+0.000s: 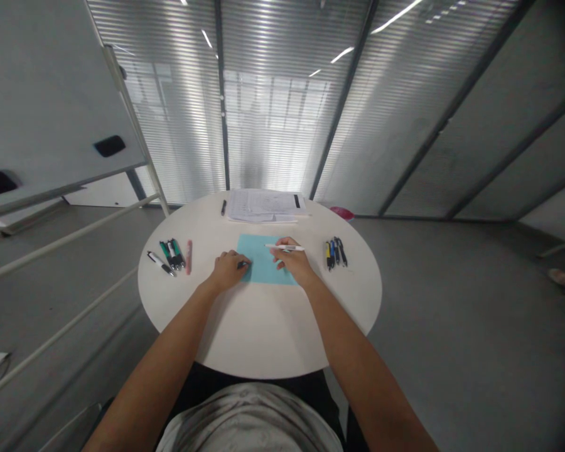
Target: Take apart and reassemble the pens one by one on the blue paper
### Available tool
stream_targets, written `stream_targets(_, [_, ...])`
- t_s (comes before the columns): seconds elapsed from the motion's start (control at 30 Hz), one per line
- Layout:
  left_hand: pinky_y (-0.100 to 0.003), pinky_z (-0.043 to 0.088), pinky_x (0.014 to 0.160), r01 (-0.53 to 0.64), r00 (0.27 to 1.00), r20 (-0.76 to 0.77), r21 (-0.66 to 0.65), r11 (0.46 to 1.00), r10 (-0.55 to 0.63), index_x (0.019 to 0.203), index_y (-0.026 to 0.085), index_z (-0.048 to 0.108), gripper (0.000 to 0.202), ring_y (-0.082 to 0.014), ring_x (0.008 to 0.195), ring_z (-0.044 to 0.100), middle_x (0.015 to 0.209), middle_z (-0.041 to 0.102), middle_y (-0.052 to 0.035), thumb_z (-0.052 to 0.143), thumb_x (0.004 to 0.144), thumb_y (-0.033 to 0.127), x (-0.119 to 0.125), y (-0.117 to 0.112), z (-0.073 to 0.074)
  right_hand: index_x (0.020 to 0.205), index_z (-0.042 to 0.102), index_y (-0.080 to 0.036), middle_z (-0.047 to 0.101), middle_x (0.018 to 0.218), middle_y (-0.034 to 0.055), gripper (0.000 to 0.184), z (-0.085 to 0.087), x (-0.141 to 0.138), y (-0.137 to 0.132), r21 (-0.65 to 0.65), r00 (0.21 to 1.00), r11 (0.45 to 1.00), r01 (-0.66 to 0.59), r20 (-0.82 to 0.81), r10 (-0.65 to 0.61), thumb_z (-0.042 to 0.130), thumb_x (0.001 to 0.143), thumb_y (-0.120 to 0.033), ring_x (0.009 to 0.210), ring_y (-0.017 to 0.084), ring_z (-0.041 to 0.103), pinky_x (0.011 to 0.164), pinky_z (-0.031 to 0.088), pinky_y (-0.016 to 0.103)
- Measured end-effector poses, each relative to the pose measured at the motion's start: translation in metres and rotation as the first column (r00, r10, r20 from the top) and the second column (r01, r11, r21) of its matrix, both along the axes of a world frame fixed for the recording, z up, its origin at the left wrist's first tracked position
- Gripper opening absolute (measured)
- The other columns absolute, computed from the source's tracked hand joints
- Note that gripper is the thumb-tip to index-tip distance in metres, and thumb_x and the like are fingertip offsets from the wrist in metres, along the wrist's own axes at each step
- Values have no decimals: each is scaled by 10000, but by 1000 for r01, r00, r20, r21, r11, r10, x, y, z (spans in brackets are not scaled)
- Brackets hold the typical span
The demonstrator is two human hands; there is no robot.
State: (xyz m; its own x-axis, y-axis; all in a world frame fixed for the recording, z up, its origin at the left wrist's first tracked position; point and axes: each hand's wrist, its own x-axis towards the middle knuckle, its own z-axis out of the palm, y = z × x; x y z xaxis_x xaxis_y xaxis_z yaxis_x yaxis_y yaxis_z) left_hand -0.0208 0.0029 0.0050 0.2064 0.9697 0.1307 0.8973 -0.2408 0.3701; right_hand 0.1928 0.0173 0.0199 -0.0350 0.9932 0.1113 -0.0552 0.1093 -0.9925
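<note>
A sheet of light blue paper point(262, 271) lies in the middle of the round white table point(263, 326). My right hand point(294, 258) is over its right part, fingers closed around a white pen point(287, 247) held nearly level, with its tip pointing left. At the sheet's left edge rests my left hand point(226, 271), its fingers pinching a small dark piece that looks like a pen cap point(242, 264).
On the left of the table lie several green, black and white pens point(172, 253) and a pink marker point(189, 257). Several pens point(335, 252) sit on the right. Behind the sheet are stacked papers point(263, 206) and a black pen point(223, 207). A whiteboard stand point(136, 125) is at left.
</note>
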Motion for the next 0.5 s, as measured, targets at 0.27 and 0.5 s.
stream_targets(0.27, [-425, 397, 913, 8, 1000, -3, 2, 1000, -8, 1056, 335, 713, 299, -279, 1038, 542, 1078, 633, -71, 514, 834, 358, 2, -1, 3, 735, 586, -201, 548, 452, -49, 170, -15, -3, 3, -40, 968, 998, -51, 243, 59, 473, 738, -328, 296, 79, 414, 329, 243, 195])
stream_targets(0.5, [-433, 403, 909, 5, 1000, -8, 2, 1000, -5, 1051, 339, 710, 294, -282, 1038, 541, 1085, 627, -70, 509, 839, 364, 2, -2, 5, 635, 603, -193, 499, 413, -36, 239, -20, -4, 1, 89, 937, 996, -4, 348, -28, 419, 758, -283, 392, 89, 427, 425, 294, 200])
